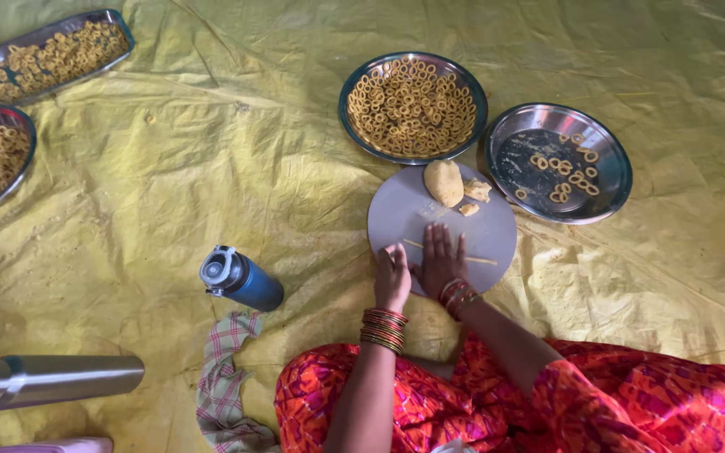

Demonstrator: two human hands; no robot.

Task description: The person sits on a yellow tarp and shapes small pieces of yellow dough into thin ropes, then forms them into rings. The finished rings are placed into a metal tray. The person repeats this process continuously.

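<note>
A: Dough strand [451, 252]: a thin, pale rope lying across the near half of the round grey board [497, 226], its ends showing to either side of the right hand [441, 260].

B: And the hands?

A: The right hand lies flat on the strand, palm down, fingers straight and close together, gripping nothing. The left hand [392, 277] rests on edge at the board's near-left rim, fingers together, touching the board beside the right hand; nothing is held.

B: What makes for a good roll here?

A: In my judgement, light, even pressure from a flat palm, so the strand keeps one thickness and does not break; the left hand steadying the board helps.

B: Around it?

A: A dough lump [444, 182] and small dough scraps [475, 193] sit at the board's far edge. Beyond, a full steel plate of rings [355, 84], and to the right a steel plate [610, 189] with only a few rings. A blue bottle [241, 279] lies to the left on the yellow sheet [211, 168], near a checked cloth [224, 369].
</note>
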